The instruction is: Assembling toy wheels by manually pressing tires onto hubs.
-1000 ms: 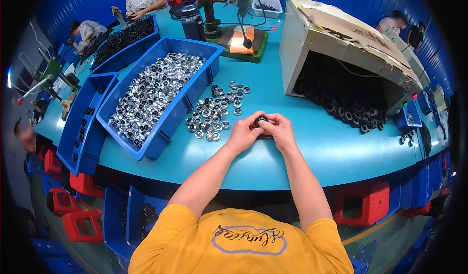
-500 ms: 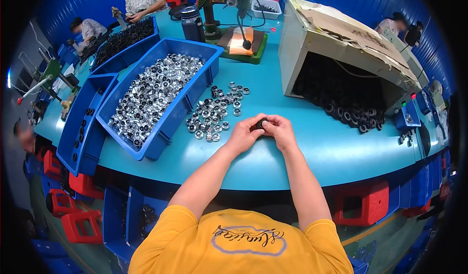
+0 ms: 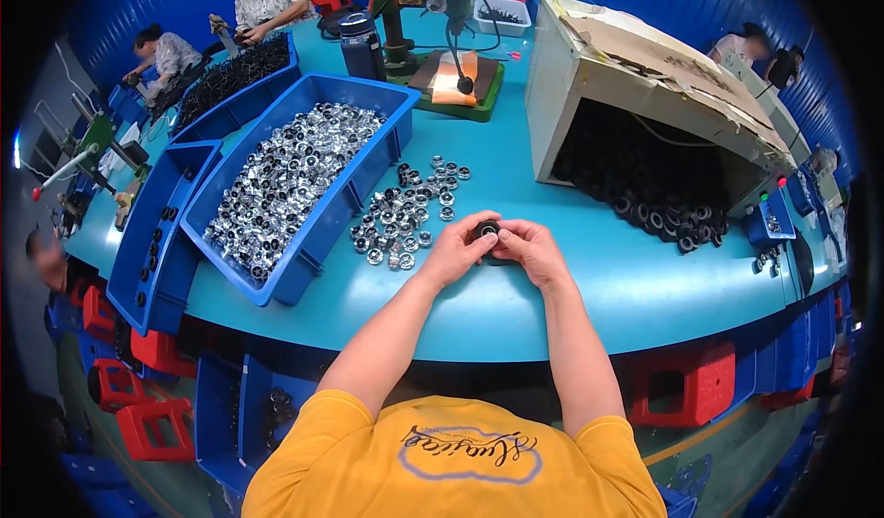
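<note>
"So, where was the black round piece (image 3: 487,228)?"

"Between the two hands, just above the near part of the turquoise tabletop (image 3: 479,325). It had a paler ring on its upper face; the finer detail was too small to tell."

"And how did the left hand (image 3: 455,251) stand?"

"Barely open: it pinched the piece from the left, thumb in front and curled fingers round the back."

"The right hand (image 3: 530,251) too?"

"Yes, thumb and forefinger gripped it from the right, the other fingers bent in. The fingertips of both nearly met around it."

"What about the arms?"

"The left forearm (image 3: 382,348) slanted up and to the right, the right forearm (image 3: 585,352) up and to the left, so they drew together at the piece. Yellow sleeves (image 3: 308,440) ended above the elbows."

"What lay round about?"

"Left of the hands, loose silver wheels (image 3: 391,216) were scattered beside a blue bin (image 3: 296,279) heaped with more. To the right, black rings (image 3: 658,216) spilled from a tilted, open-fronted white box (image 3: 552,85)."
</note>
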A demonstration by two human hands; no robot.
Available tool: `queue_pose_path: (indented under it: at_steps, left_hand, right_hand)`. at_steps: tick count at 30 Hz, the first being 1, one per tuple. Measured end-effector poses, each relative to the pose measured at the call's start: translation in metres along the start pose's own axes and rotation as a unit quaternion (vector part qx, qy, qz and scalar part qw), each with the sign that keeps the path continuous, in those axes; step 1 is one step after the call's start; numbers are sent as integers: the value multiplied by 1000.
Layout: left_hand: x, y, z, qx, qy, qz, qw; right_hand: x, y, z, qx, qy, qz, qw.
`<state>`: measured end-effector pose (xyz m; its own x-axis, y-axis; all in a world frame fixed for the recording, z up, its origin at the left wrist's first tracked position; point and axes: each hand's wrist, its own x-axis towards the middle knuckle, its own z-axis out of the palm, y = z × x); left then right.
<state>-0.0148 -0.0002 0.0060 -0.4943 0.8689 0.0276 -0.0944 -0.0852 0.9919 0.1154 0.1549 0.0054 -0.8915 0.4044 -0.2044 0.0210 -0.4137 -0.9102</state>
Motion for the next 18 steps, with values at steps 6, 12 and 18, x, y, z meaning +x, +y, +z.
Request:
queue_pose_path:
  at_steps: [6, 12, 18]
  left_hand:
    - [3, -3, 3, 29, 66, -14, 997]
    - [6, -10, 13, 123, 130, 124, 976]
    - [2, 0, 4, 32, 94, -11, 995]
  right_hand:
    - [5, 13, 10, -50, 56, -45, 996]
    - [2, 12, 22, -71, 91, -65, 991]
    - [0, 7, 26, -35, 83, -53, 994]
